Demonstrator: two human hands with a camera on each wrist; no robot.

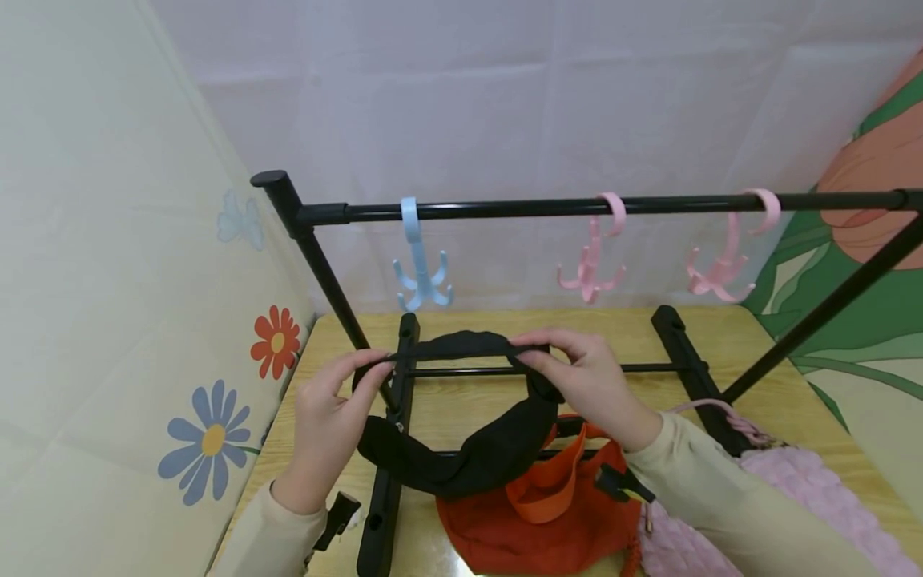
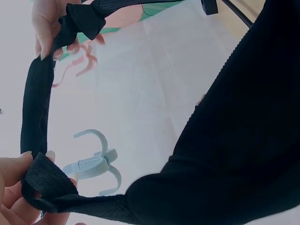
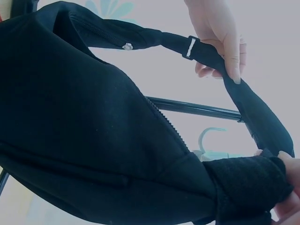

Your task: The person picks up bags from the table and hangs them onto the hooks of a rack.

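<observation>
A black zippered shoulder bag [image 1: 497, 449] hangs from its strap [image 1: 461, 344] between two hands in the head view. The left hand [image 1: 328, 425] pinches the strap's left end between thumb and fingers. At the other end, the right hand [image 1: 587, 385] pinches the strap near where it meets the bag. Between the hands the strap is drawn out sideways. In the right wrist view a buckle [image 3: 189, 48] and part of the zipper [image 3: 166, 123] show. Behind the hands, a blue hook [image 1: 418, 272] hangs on the black rail [image 1: 505, 209].
Two pink hooks, a middle one [image 1: 590, 268] and a right one [image 1: 721, 272], hang along the rail. On the wooden table [image 1: 339, 332] an orange bag [image 1: 476, 537] lies beneath the black bag. A pink quilted bag [image 1: 800, 489] lies at the right, partly behind the right sleeve.
</observation>
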